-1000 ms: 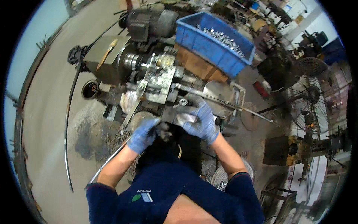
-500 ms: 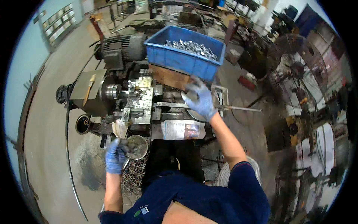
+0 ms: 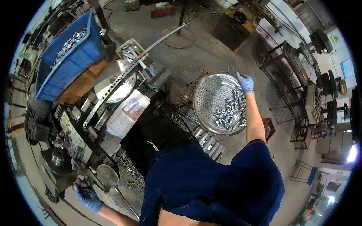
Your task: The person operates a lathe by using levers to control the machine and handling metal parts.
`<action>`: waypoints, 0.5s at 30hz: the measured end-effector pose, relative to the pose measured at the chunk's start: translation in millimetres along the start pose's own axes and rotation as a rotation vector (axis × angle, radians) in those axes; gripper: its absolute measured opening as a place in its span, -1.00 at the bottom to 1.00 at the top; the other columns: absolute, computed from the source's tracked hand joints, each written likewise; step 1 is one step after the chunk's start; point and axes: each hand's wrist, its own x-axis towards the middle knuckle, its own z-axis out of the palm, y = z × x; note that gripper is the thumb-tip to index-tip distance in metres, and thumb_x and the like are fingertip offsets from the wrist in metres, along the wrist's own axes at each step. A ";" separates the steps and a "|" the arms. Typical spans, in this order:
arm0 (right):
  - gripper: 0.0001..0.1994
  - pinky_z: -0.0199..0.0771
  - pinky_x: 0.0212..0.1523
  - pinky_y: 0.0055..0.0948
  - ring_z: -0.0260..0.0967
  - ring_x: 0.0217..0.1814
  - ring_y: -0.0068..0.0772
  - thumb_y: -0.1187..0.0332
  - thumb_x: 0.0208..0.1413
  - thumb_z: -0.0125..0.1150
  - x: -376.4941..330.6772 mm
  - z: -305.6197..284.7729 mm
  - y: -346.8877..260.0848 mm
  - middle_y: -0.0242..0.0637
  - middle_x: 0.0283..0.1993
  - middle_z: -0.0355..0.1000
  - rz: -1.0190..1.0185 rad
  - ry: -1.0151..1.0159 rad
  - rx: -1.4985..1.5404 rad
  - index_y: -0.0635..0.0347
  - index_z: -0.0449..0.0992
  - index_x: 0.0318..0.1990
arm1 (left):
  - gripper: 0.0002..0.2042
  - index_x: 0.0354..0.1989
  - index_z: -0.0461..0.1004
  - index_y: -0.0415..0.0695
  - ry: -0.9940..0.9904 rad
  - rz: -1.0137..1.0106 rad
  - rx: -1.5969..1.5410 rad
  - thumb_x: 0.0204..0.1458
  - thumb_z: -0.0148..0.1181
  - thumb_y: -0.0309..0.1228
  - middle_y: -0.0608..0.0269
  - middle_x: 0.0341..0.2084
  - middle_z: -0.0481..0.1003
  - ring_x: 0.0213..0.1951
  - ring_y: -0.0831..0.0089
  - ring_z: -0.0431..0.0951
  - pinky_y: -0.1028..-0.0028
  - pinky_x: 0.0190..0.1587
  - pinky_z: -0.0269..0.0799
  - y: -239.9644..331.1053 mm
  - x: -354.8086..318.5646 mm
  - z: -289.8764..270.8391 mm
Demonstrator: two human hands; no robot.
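Workshop floor [image 3: 211, 56], perforated bowl [image 3: 211, 92], rim at right fingers [image 3: 242, 80], cannot tell whether they grip it

A dull grey workshop floor [image 3: 205, 58] spreads across the middle and right of the scene. On the right stands a dark metal-framed table [image 3: 277, 56], and farther right a thin-legged stand [image 3: 312, 176] with a blue panel. The white wall [image 3: 341, 56] beyond carries a yellow warning sign [image 3: 334, 38] and a blue notice [image 3: 347, 68]. A bright white light [image 3: 352, 153] glares at the far right.
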 end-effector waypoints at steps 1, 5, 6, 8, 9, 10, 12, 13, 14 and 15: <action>-0.65 0.39 -0.31 -0.54 0.40 -0.41 -0.57 0.19 -0.05 0.30 8.9 -9.0 41.3 -0.28 -0.40 0.54 0.086 0.031 0.050 0.39 0.55 -0.30 | -0.65 0.06 0.34 -0.24 0.128 0.022 0.143 0.13 -0.11 -0.36 0.06 0.06 0.36 0.10 0.18 0.33 0.04 0.22 0.10 -3.2 5.8 0.6; -0.58 0.39 -0.37 -0.48 0.40 -0.49 -0.48 0.08 -0.09 0.30 -0.2 -11.0 109.1 -0.26 -0.47 0.51 0.179 -0.007 -0.075 0.36 0.56 -0.33 | -0.67 -0.07 0.43 -0.30 0.288 -0.077 0.334 0.04 0.04 -0.35 0.10 -0.13 0.47 -0.13 0.36 0.47 0.33 0.01 0.34 -26.1 41.6 50.6; -0.56 0.39 -0.36 -0.47 0.41 -0.47 -0.46 0.06 -0.11 0.31 0.0 -7.6 120.6 -0.24 -0.47 0.51 0.238 -0.055 -0.131 0.36 0.55 -0.34 | -0.67 -0.07 0.43 -0.30 0.270 -0.088 0.335 0.03 0.05 -0.35 0.11 -0.14 0.47 -0.14 0.36 0.46 0.35 -0.01 0.35 -29.6 43.2 49.7; -0.41 0.34 0.03 -0.31 0.42 -0.02 -0.07 -0.11 -0.16 0.19 -24.2 -0.1 72.6 0.01 -0.10 0.46 0.210 -0.265 -0.302 0.24 0.52 -0.13 | -0.67 -0.07 0.43 -0.29 0.252 -0.088 0.365 0.02 0.06 -0.36 0.13 -0.16 0.47 -0.16 0.37 0.46 0.40 -0.04 0.35 -27.6 36.8 57.0; -0.41 0.34 0.04 -0.29 0.39 0.00 -0.03 -0.13 -0.14 0.15 -27.9 6.0 77.6 0.00 -0.08 0.44 0.128 -0.263 -0.346 0.23 0.52 -0.12 | -0.67 -0.08 0.43 -0.30 0.243 -0.101 0.374 0.01 0.07 -0.36 0.14 -0.20 0.48 -0.20 0.39 0.46 0.43 -0.06 0.35 -27.6 37.5 57.8; -0.40 0.33 0.05 -0.26 0.37 0.02 0.01 -0.14 -0.12 0.11 -27.1 20.3 63.0 0.00 -0.06 0.43 0.021 -0.272 -0.381 0.22 0.51 -0.10 | -0.67 -0.09 0.43 -0.31 0.252 -0.092 0.388 0.00 0.08 -0.36 0.16 -0.23 0.49 -0.23 0.41 0.46 0.46 -0.09 0.35 -28.1 33.8 60.9; -0.38 0.29 0.09 -0.20 0.33 0.06 0.03 -0.20 -0.08 0.04 -42.5 16.9 14.5 -0.04 -0.05 0.43 0.051 -0.485 -0.714 0.21 0.51 -0.11 | -0.68 -0.14 0.44 -0.33 0.498 0.013 0.422 -0.04 0.10 -0.38 0.21 -0.36 0.49 -0.34 0.48 0.44 0.54 -0.19 0.35 -34.1 23.9 74.3; -0.34 0.29 0.09 -0.18 0.34 0.05 0.01 -0.25 -0.08 0.00 -43.1 25.7 25.7 -0.03 -0.04 0.42 -0.060 -0.479 -0.761 0.20 0.51 -0.10 | -0.68 -0.16 0.44 -0.34 0.462 -0.017 0.472 -0.06 0.09 -0.39 0.20 -0.36 0.50 -0.36 0.49 0.44 0.55 -0.22 0.36 -33.7 22.1 76.4; -0.34 0.31 0.07 -0.17 0.35 0.03 0.04 -0.23 -0.06 0.02 -45.1 25.3 17.8 0.01 -0.05 0.42 -0.157 -0.547 -0.745 0.24 0.50 -0.10 | -0.69 -0.17 0.44 -0.34 0.441 -0.038 0.523 -0.07 0.09 -0.40 0.20 -0.37 0.50 -0.39 0.50 0.43 0.56 -0.25 0.36 -30.7 17.2 76.4; -0.35 0.33 0.04 -0.17 0.37 0.01 0.00 -0.21 -0.05 0.01 -42.3 32.6 24.8 -0.01 -0.05 0.43 -0.219 -0.554 -0.809 0.26 0.50 -0.10 | -0.70 -0.19 0.45 -0.34 0.462 -0.019 0.485 -0.08 0.08 -0.41 0.20 -0.39 0.50 -0.40 0.51 0.44 0.57 -0.28 0.37 -36.8 12.1 68.3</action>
